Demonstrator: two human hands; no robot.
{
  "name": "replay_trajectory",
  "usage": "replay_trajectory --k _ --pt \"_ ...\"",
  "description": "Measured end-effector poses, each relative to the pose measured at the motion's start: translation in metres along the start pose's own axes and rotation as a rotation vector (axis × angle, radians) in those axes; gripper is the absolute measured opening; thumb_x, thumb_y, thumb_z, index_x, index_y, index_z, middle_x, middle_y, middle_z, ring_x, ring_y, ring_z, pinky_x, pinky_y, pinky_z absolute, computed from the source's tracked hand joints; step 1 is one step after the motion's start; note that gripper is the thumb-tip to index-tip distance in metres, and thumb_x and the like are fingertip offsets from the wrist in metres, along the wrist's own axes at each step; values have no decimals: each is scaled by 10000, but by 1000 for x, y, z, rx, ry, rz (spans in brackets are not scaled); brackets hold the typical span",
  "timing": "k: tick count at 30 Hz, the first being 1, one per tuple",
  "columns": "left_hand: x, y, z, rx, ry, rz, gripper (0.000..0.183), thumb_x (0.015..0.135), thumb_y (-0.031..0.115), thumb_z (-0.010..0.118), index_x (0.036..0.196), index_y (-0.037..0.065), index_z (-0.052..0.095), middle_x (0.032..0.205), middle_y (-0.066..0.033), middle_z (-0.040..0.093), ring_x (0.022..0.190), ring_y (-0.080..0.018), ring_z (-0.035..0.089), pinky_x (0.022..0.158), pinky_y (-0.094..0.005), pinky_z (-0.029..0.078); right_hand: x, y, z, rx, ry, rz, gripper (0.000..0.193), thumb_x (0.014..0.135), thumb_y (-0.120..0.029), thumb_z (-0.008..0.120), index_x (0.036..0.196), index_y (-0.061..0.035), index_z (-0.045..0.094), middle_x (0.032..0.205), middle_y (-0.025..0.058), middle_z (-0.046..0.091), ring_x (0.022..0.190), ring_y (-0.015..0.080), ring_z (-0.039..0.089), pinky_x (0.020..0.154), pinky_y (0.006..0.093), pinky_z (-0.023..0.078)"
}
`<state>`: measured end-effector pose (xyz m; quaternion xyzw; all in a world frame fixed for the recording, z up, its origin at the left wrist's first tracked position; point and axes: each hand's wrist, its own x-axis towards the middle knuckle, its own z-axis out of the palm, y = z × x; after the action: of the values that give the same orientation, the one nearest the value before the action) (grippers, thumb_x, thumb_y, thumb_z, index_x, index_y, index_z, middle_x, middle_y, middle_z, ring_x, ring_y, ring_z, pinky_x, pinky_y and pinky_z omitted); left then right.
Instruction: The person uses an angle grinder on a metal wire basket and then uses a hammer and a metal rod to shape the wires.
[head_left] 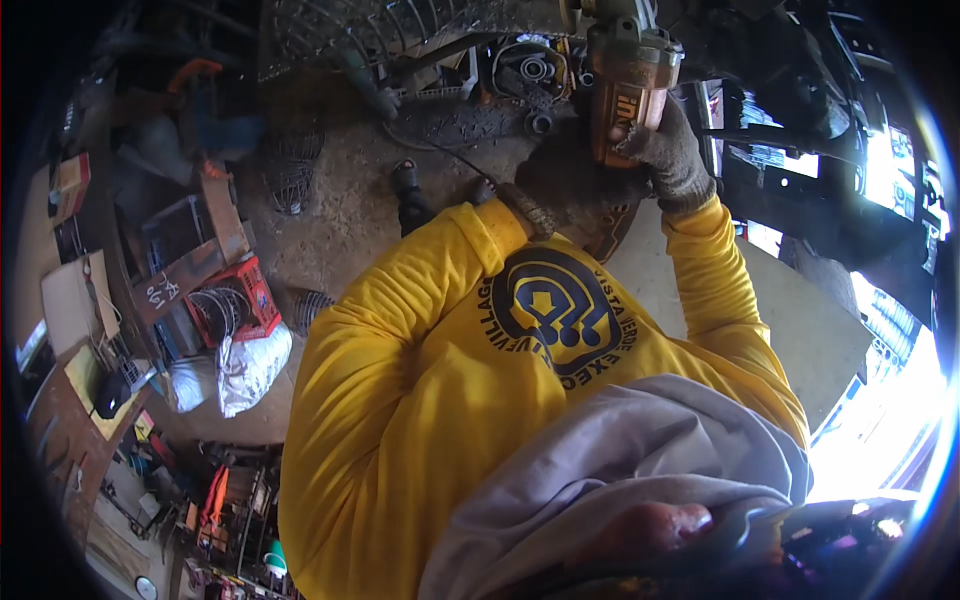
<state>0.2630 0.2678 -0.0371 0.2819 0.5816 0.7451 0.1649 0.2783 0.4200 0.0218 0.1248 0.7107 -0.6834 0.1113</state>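
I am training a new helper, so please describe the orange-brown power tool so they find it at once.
Start from the yellow long-sleeved shirt in the centre. Follow its right sleeve up to the right hand in a grey-brown knitted glove. Its grip holds the barrel-shaped power tool, set apart from the dark clutter around it by its orange casing.

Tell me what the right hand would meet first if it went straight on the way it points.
The orange power tool, which the right hand grips; depth beyond it is unclear.
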Motion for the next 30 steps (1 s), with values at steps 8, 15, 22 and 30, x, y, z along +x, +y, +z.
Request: replay_trajectory --k 8,15,22,30 --pt "-83 116 -41 690 60 386 270 935 254 657 1117 56 673 1017 -110 692 854 -253 701 758 -406 559 16 46 -29 209 -41 -4 605 754 -114 725 1310 -5 511 990 86 665 912 198 673 839 346 574" --pt "-107 109 -53 1121 394 750 291 933 265 673 1139 60 676 1124 -89 688 950 -259 681 836 -423 548 7 51 -12 33 59 12 514 805 -233 743 1240 -8 586 1011 84 694 930 175 672 856 321 550" --pt "-118 127 -106 1051 327 586 333 940 288 667 1163 40 664 1134 -95 688 980 -246 670 864 -404 534 -5 60 7 41 119 53 493 810 -202 742 1228 11 590 990 70 710 901 174 685 843 315 556" --pt "-123 147 -156 909 333 398 383 947 314 659 1191 18 651 1146 -102 688 1013 -232 657 897 -382 518 -16 43 57 -169 169 70 521 783 -169 774 1229 15 577 999 75 689 886 177 675 809 319 564"
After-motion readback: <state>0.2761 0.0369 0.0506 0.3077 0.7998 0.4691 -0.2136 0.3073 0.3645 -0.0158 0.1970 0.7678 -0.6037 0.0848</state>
